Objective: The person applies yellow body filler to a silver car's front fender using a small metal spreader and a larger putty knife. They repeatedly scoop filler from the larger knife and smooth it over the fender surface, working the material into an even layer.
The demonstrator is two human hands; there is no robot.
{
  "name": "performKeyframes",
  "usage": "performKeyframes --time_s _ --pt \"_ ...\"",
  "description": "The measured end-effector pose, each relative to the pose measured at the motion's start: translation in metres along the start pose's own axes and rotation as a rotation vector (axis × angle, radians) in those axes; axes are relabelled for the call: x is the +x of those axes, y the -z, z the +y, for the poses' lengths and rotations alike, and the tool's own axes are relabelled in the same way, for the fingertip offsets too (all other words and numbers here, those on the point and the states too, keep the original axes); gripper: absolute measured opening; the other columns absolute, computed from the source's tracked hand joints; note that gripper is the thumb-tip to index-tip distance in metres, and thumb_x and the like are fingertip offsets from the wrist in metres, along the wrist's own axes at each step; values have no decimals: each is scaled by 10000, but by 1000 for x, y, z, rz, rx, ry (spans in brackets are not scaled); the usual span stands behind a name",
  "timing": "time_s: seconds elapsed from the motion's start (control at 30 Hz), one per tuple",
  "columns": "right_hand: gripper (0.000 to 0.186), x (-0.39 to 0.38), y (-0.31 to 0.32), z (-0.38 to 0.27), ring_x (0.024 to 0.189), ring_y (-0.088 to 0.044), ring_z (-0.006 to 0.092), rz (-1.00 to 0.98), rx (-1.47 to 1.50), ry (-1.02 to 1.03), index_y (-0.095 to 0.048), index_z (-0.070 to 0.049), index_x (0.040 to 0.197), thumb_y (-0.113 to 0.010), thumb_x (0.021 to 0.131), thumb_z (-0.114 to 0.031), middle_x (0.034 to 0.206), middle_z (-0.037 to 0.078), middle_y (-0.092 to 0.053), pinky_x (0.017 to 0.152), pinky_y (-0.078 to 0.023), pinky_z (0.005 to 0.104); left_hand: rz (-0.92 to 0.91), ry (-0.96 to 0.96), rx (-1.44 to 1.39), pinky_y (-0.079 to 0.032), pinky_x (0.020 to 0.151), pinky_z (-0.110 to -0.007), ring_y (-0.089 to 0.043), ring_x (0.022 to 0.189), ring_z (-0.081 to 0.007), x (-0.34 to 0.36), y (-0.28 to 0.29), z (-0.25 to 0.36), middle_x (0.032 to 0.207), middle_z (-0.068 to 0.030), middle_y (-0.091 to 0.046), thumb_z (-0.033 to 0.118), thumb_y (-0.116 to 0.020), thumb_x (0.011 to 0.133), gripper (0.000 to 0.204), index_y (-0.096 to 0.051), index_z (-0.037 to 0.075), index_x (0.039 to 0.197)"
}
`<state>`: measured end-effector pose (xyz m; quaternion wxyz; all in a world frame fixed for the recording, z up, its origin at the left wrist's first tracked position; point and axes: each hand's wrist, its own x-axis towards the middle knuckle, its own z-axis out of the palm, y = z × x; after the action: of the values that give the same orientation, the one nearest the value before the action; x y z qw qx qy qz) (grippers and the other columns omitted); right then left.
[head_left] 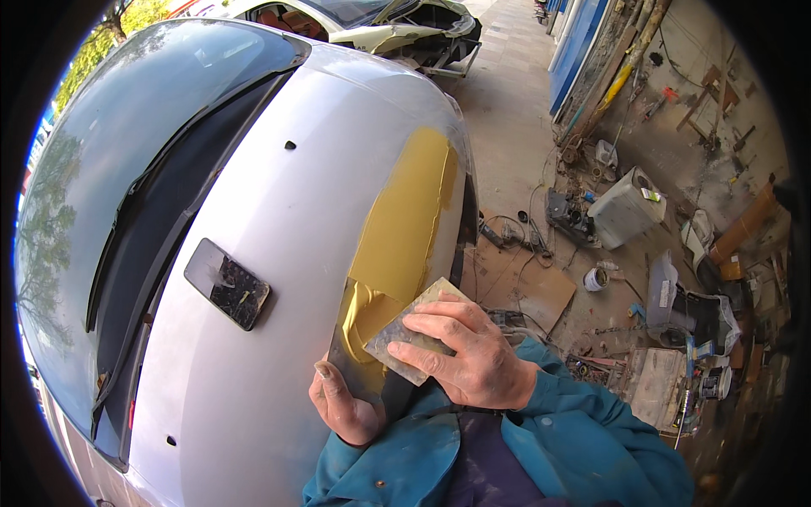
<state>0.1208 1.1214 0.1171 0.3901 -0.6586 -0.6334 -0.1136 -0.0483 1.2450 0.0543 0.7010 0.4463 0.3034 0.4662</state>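
My left hand [342, 407] is closed on the lower edge of a greyish mixing board [345, 360], thumb on top. A thick swirl of yellow body filler [358, 309] lies on it. My right hand [473, 351] grips a flat, stained putty spreader [412, 334], fingers laid over its face. The spreader's left corner meets the filler on the board or hovers just over it; I cannot tell which. Beyond the board, a long patch of yellow filler [404, 211] covers the front edge of the silver car hood [279, 211].
A phone with a cracked-looking surface [228, 285] lies on the hood, left of my hands. The windshield [93, 144] is further left. On the floor at right are cardboard [524, 283], a pale box-shaped container [628, 207], cans and scrap. Another car [380, 34] stands behind.
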Motion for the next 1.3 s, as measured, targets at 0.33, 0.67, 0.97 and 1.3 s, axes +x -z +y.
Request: performKeyframes --time_s 0.33,0.67,0.97,1.3 --pt "336 -25 -17 143 1119 -721 117 324 711 -901 -734 25 1430 -597 1127 -24 1271 69 -811 996 -593 326 119 0 -182 -607 1050 -438 -733 1167 -273 7 0 7 1307 -161 -729 517 -551 1224 555 -654 -20 1318" --pt "396 11 -36 269 1037 -739 242 270 171 -956 -726 -4 1466 -611 1095 -79 1190 155 -819 950 -584 402 345 32 -202 -643 885 -441 -772 988 -309 14 -7 7 1212 -170 -774 520 -612 1190 580 -649 -18 1403" --pt "439 17 -70 297 1234 -710 435 297 -145 -783 -717 -90 1522 -603 1098 -88 1353 227 -736 1095 -579 502 300 39 -224 -634 884 -451 -774 986 -316 15 -6 8 1215 -175 -781 527 -581 1197 596 -646 -29 1405" --pt "531 13 -81 278 1333 -679 412 281 -145 -619 -677 -77 1573 -586 1058 11 1441 198 -689 1149 -550 457 323 67 -216 -625 886 -462 -769 999 -323 14 -5 5 1213 -174 -780 526 -581 1194 577 -655 -18 1370"
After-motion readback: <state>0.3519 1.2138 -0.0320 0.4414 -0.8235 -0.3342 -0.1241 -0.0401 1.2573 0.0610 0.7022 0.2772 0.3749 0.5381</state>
